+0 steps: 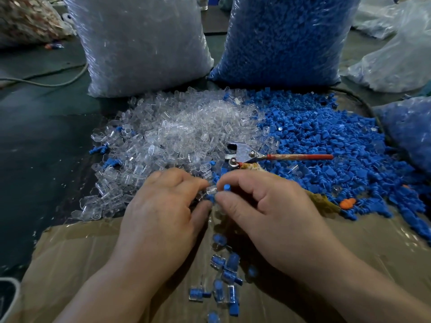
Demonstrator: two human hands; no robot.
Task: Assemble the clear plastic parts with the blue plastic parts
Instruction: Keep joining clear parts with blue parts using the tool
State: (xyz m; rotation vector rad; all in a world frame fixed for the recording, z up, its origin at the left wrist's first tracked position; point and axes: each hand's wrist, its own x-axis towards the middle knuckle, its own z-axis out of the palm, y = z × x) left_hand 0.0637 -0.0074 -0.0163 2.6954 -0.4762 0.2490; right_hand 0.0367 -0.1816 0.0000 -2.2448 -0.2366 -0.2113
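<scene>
Mating step in hand: left hand (163, 206) pinches clear part (211, 190), right hand (261, 206) pinches blue part (227, 187) just beside it, above cardboard (93, 252) edge; next move probably needs the blue part aligned with the clear opening, then pressed home.

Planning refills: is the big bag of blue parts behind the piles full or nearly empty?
Full: the bag of blue parts bulges, packed with blue pieces to the picture's top edge; its mouth is unseen.
</scene>
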